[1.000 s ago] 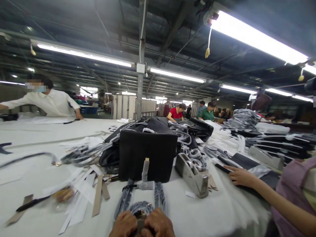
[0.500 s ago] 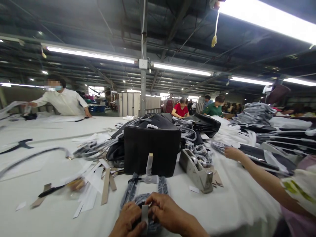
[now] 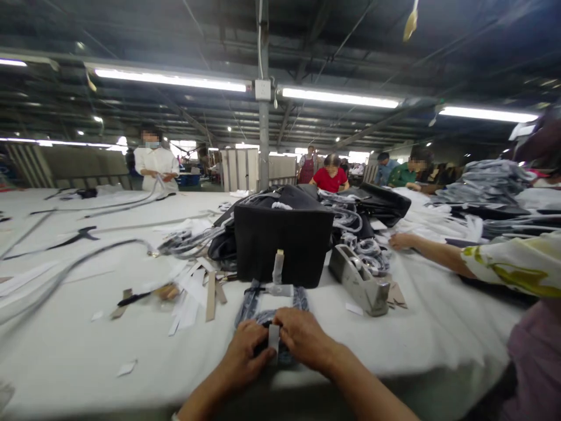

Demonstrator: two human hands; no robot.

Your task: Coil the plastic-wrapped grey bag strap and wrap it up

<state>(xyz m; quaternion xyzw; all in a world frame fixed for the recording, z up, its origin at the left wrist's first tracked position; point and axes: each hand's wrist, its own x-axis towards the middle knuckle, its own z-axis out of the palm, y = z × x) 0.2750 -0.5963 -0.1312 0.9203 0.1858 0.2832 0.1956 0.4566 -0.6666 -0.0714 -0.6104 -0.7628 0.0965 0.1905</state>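
Fingers of left hand (image 3: 246,355) and right hand (image 3: 304,340) kept pinched on wrapped strap (image 3: 272,337), co-worker's hand (image 3: 400,241) moved farther away, past tape dispenser (image 3: 360,282).

A factory workshop for bags: long fluorescent tubes (image 3: 170,80) hang under a bare steel roof, and a wide white table (image 3: 87,327) carries a black bag (image 3: 283,245), loose straps (image 3: 79,263) and a tape dispenser (image 3: 359,280). Other people (image 3: 331,175) work along its far edge.
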